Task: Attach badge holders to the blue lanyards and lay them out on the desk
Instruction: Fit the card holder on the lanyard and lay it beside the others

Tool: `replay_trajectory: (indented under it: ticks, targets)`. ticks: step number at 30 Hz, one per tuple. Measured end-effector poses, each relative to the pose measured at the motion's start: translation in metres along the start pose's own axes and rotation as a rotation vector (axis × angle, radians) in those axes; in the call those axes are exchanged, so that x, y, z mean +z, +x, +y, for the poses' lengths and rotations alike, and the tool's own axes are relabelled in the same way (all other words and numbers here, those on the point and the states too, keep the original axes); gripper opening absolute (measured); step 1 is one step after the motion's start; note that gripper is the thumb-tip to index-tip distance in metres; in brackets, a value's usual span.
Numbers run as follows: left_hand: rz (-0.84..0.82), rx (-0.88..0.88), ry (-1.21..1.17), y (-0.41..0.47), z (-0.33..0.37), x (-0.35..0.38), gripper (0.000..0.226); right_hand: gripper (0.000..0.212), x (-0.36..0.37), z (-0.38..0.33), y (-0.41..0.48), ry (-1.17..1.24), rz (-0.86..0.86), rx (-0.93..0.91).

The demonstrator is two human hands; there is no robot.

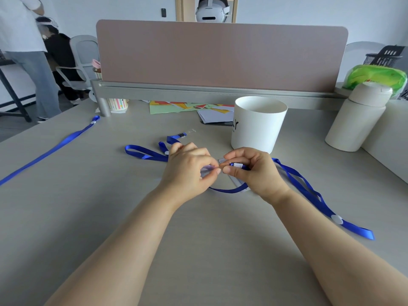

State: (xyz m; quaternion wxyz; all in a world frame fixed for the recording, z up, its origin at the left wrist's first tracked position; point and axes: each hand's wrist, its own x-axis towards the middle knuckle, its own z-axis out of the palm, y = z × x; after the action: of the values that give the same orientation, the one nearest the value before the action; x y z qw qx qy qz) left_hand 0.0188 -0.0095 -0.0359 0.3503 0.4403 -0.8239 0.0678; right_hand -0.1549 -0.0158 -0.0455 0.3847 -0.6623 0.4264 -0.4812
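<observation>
My left hand (pixel 189 171) pinches the top edge of a clear badge holder (pixel 237 183), which lies mostly hidden under my hands. My right hand (pixel 254 171) pinches the clip end of a blue lanyard (pixel 309 191), whose ribbon trails right across the desk to a white round button. The two hands meet fingertip to fingertip over the desk's middle. A second blue lanyard (pixel 145 152) lies looped behind my left hand, its black clip (pixel 182 135) and clear strap free. A third blue lanyard (pixel 50 150) lies stretched out at the far left.
A white cylindrical bin (pixel 257 124) stands just behind my right hand. A cream bottle (pixel 355 120) stands at the right. Coloured papers (pixel 189 107) lie under the pink divider panel (pixel 220 56). Two people are at the far left, beyond the desk (pixel 110 206).
</observation>
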Motion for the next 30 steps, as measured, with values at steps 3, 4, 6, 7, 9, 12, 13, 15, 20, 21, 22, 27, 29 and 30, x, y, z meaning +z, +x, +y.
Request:
replay_trajectory:
  ticks: [3, 4, 6, 7, 9, 12, 13, 15, 20, 21, 22, 27, 29, 30]
  targets:
    - [-0.002, -0.018, -0.019, -0.0002, 0.0010, 0.0005, 0.028, 0.019, 0.0013, -0.0011, 0.0002, -0.014, 0.006, -0.005]
    - [-0.003, -0.026, -0.022, -0.0002, 0.0017, 0.0006, 0.028, 0.018, 0.0019, -0.0016, 0.0002, -0.022, 0.009, -0.010]
    - [-0.002, -0.039, -0.028, 0.0002, 0.0022, 0.0005, 0.029, 0.018, 0.0032, -0.0033, -0.0001, -0.016, 0.019, -0.021]
    - [-0.001, -0.045, -0.033, 0.0003, 0.0022, 0.0001, 0.030, 0.018, 0.0034, -0.0037, -0.0004, -0.011, 0.023, -0.026]
    - [-0.002, -0.054, -0.050, 0.0004, 0.0016, -0.0016, 0.030, 0.016, 0.0036, -0.0042, -0.0013, -0.017, 0.025, -0.028]
    - [0.003, -0.051, -0.051, 0.0007, 0.0013, -0.0035, 0.030, 0.009, 0.0024, -0.0034, -0.0023, -0.132, -0.015, -0.032]
    - [0.000, -0.051, -0.057, 0.0008, 0.0019, -0.0039, 0.030, 0.011, 0.0019, -0.0030, -0.0023, -0.173, -0.034, -0.046]
    - [-0.003, -0.057, -0.086, 0.0012, 0.0025, -0.0044, 0.031, 0.013, 0.0018, -0.0037, -0.0023, -0.221, -0.052, -0.080]
    - [-0.011, -0.083, -0.143, 0.0017, 0.0013, -0.0051, 0.019, 0.011, 0.0062, -0.0040, -0.0030, -0.240, -0.043, -0.118]
    - [-0.012, -0.086, -0.159, 0.0019, 0.0007, -0.0057, 0.017, 0.011, 0.0073, -0.0036, -0.0028, -0.245, -0.042, -0.124]
    - [-0.013, -0.090, -0.172, 0.0021, 0.0000, -0.0062, 0.017, 0.011, 0.0080, -0.0037, -0.0028, -0.243, -0.044, -0.128]
    - [-0.059, -0.121, -0.199, 0.0030, 0.0004, -0.0088, 0.021, 0.015, 0.0051, -0.0031, -0.0032, -0.196, -0.078, -0.072]
    - [-0.096, -0.149, -0.194, 0.0025, -0.0015, -0.0087, 0.023, 0.014, 0.0061, -0.0033, -0.0030, -0.178, -0.073, -0.052]
    - [-0.104, -0.158, -0.187, 0.0022, -0.0030, -0.0094, 0.024, 0.014, 0.0071, -0.0041, -0.0030, -0.158, -0.060, -0.047]
